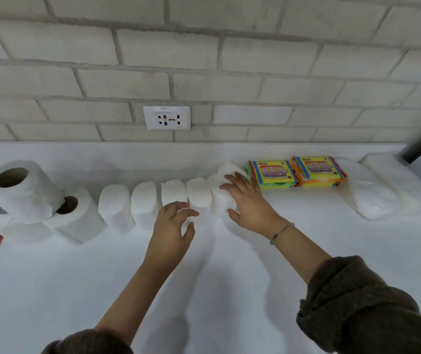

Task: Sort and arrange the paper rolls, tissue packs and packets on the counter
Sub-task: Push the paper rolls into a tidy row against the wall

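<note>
White worktop [255,290] carrying a row of white tissue packs [168,200] mid-back, stacked toilet rolls [23,190] far left, two yellow packets [296,172] right; right hand [247,200] spread flat against the row's end pack, left hand [173,226] loosely open, touching the row's front.

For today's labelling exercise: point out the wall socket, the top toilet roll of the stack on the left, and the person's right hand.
wall socket [166,118], head view, middle of the white faceplate.
top toilet roll [29,198], head view, its white paper side.
right hand [249,200], head view, back of the hand.
</note>
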Demonstrator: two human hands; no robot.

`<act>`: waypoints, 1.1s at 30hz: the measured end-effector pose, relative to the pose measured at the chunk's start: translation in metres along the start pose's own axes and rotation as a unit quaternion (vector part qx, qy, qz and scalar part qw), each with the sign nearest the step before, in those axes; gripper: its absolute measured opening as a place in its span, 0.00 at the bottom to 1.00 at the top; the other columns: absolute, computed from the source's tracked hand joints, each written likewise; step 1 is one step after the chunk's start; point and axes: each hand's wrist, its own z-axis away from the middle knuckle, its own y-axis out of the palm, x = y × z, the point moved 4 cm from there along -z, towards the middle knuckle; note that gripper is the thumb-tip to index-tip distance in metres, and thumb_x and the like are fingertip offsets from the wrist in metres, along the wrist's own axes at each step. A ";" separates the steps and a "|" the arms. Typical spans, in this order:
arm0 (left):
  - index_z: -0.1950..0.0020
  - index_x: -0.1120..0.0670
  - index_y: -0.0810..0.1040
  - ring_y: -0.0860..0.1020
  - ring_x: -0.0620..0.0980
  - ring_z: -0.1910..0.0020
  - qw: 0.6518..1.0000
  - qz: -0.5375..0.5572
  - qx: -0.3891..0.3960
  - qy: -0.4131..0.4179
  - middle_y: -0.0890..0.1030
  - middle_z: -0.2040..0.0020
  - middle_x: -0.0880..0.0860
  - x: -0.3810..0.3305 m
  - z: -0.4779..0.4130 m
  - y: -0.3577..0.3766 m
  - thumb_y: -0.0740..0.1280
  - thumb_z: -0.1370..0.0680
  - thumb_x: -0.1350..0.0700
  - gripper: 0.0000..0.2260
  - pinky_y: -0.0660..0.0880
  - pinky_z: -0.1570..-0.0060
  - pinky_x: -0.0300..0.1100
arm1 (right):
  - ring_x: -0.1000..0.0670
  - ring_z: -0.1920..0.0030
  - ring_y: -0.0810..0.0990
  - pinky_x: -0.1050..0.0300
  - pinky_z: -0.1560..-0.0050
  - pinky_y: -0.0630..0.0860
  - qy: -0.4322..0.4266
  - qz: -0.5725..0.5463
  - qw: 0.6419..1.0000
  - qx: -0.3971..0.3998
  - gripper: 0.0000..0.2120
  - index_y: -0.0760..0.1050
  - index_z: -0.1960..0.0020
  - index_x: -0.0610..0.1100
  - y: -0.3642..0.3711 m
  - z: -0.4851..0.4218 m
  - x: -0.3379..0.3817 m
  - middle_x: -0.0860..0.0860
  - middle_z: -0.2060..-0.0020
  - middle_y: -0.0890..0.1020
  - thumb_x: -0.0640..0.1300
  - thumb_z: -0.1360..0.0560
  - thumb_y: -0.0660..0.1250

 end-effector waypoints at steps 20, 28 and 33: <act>0.27 0.44 0.60 0.51 0.53 0.24 0.984 -0.160 0.058 0.047 0.58 0.24 0.48 0.013 -0.032 0.026 0.63 0.23 0.51 0.25 0.35 0.31 0.55 | 0.39 0.25 0.45 0.36 0.30 0.36 0.216 0.098 0.971 0.013 0.25 0.49 0.25 0.41 0.044 -0.061 -0.019 0.43 0.24 0.49 0.44 0.19 0.52; 0.27 0.46 0.61 0.52 0.53 0.24 0.986 -0.145 0.052 0.058 0.59 0.24 0.49 0.016 -0.031 0.026 0.63 0.23 0.57 0.26 0.37 0.31 0.54 | 0.42 0.25 0.41 0.39 0.27 0.40 0.204 0.082 0.975 0.039 0.31 0.45 0.25 0.43 0.040 -0.076 -0.032 0.42 0.24 0.44 0.41 0.22 0.58; 0.29 0.47 0.66 0.53 0.57 0.24 0.986 -0.149 0.036 0.062 0.61 0.25 0.53 0.015 -0.030 0.024 0.66 0.26 0.56 0.25 0.43 0.29 0.58 | 0.40 0.25 0.44 0.37 0.28 0.40 0.181 0.021 0.983 -0.031 0.32 0.52 0.25 0.43 0.024 -0.051 -0.013 0.40 0.25 0.48 0.43 0.25 0.62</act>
